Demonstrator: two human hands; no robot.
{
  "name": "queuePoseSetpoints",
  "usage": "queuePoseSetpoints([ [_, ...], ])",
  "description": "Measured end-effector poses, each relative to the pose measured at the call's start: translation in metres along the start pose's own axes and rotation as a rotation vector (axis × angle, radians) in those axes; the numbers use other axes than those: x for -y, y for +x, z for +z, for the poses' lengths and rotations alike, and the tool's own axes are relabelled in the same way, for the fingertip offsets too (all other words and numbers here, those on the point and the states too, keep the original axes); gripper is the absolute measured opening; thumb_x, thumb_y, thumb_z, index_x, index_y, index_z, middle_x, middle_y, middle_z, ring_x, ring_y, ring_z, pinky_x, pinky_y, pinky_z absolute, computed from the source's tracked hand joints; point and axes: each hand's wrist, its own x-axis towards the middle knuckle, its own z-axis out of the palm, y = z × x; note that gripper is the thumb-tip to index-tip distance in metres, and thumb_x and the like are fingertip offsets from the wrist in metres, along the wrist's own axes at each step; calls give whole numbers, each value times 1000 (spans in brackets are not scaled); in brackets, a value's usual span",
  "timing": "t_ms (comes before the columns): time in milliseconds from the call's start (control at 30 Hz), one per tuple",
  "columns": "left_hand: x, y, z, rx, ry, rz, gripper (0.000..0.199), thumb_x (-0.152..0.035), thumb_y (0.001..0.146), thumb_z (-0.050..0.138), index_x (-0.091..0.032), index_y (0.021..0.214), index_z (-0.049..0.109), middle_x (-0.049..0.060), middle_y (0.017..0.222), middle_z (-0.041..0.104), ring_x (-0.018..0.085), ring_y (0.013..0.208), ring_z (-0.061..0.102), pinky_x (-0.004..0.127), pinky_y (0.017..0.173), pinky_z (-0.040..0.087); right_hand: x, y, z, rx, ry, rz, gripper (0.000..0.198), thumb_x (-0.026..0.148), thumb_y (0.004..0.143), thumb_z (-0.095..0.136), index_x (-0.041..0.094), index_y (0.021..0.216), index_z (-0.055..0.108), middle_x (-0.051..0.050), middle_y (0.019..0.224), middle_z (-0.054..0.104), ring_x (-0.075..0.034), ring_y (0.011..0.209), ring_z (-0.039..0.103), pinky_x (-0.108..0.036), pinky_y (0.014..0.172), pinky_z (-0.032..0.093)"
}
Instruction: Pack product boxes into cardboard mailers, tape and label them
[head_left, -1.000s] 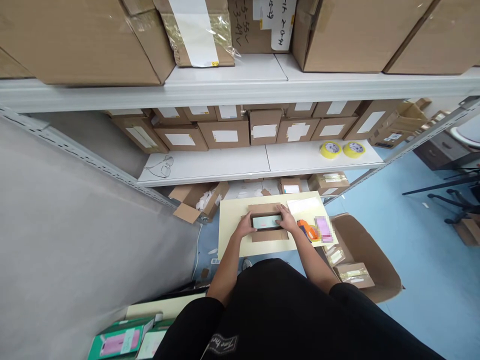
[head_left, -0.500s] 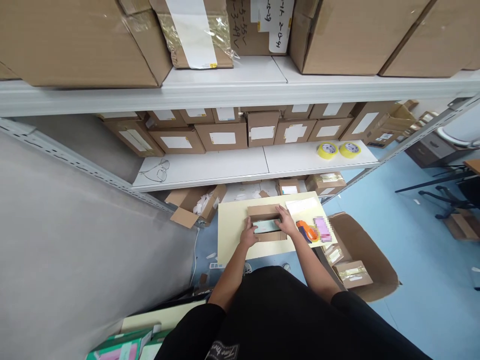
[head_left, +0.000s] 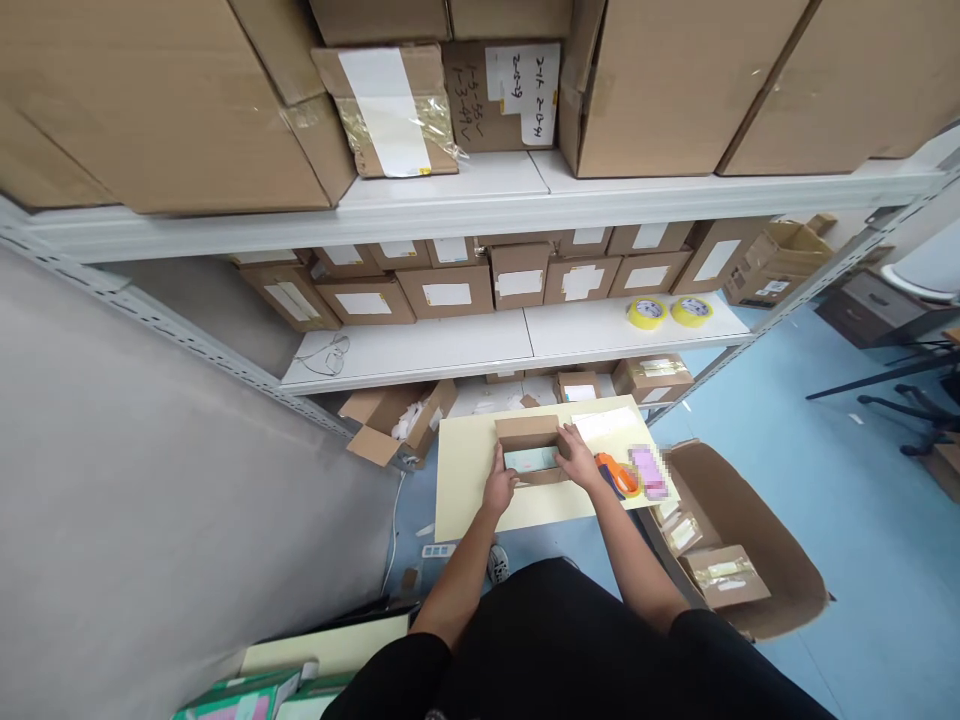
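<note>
place: stockroom / packing area | evidence: metal shelving (head_left: 480,205) stacked with labelled cardboard cartons (head_left: 447,293) | on its lower shelf, right end: two yellow tape rolls (head_left: 667,311) | below the shelving: small packing table (head_left: 465,480), open cartons on blue floor (head_left: 847,520)
</note>
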Motion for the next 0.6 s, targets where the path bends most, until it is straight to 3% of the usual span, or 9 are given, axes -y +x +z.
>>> queuePoseSetpoints([
  [267,-49,-38,2,-213,57,-5,18,-24,96,60,-21,96,77,4,179,16,29,164,21,47,131,32,18,22,-39,81,21,-196,71,32,87,67,28,156,53,-9,169,41,-32,156,41,-54,128,35],
  [433,-72,-85,30,-360,48,-156,21,-27,98,57,-25,97,78,0,179,16,26,164,23,43,131,33,31,15,-33,254,71,-362,66,35,89,68,27,153,57,-9,169,42,-32,157,40,-52,128,36],
  [600,-85,-154,54,-522,-25,-349,20,-28,97,60,-25,98,80,2,177,23,28,161,29,45,128,37,44,-6,-19,416,104,-440,61,35,89,68,26,149,61,-10,167,44,-33,153,46,-51,128,37],
])
